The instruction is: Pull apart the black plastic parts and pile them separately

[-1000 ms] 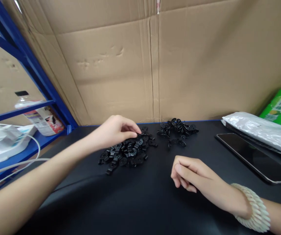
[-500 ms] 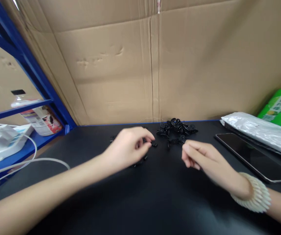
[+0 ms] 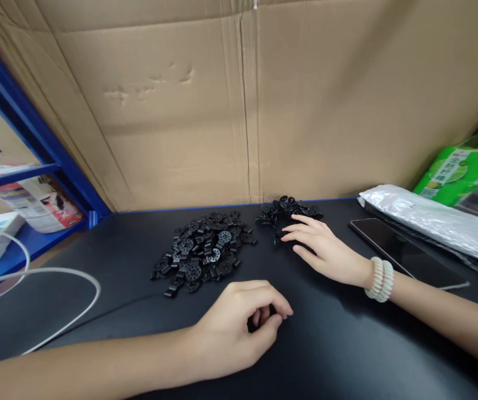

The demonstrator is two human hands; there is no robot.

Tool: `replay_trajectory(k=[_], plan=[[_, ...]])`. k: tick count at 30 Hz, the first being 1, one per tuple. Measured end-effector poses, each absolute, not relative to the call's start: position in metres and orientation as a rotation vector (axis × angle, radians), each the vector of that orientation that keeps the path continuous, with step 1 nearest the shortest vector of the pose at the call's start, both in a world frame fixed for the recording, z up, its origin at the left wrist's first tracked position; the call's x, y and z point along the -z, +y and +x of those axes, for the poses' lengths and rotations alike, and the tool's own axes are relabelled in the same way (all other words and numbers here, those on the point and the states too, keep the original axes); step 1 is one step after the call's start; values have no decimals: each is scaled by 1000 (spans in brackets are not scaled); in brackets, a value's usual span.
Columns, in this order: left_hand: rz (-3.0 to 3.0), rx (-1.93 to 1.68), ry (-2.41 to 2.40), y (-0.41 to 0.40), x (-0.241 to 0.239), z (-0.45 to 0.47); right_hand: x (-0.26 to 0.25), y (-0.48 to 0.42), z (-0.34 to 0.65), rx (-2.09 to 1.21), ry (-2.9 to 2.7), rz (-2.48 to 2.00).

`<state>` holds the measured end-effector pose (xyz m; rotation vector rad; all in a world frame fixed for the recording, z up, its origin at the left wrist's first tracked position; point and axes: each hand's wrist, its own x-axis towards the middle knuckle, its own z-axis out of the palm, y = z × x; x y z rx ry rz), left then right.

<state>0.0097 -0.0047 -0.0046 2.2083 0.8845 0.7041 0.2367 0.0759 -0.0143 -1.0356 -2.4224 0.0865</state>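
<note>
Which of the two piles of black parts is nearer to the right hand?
The smaller pile, on the right: the right hand has spread fingers at its near edge. The larger pile lies further left, apart from that hand.

Head camera: looks forward and down from above
Table (image 3: 330,347): close below
Cardboard sheet (image 3: 172,144): ahead, behind the table

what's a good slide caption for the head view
Right hand spread at the smaller heap of black parts, left hand curled near the larger heap on a black table.
</note>
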Motion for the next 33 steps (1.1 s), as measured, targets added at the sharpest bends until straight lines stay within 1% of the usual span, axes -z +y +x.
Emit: replay_trajectory(k=[4,9,11,14,18,23,27,31,33], plan=[[2100,-863,953,-4,5,10,9,67,232,-131,-2338,-907],[1731,-1230,1071,-1,8,8,-1,40,218,-311,-2214,-741],[1665,-1284,1038,1,8,8,0,30,212,-369,-2198,-674],[1698,-1176,997,3,9,9,5,23,205,-458,-2246,-604],[1778,-998,1047,4,11,9,10,22,201,-488,-2391,-683],[1730,-1062,1030,5,7,7,3,19,200,-512,-2295,-847],[1631,-1057,996,5,4,4,-1,15,202,-601,-2295,-945],[1585,-1032,926,5,5,1,1,11,201,-777,-2404,-862],[1567,-1016,926,5,6,0,2,10,200,-808,-2448,-787]])
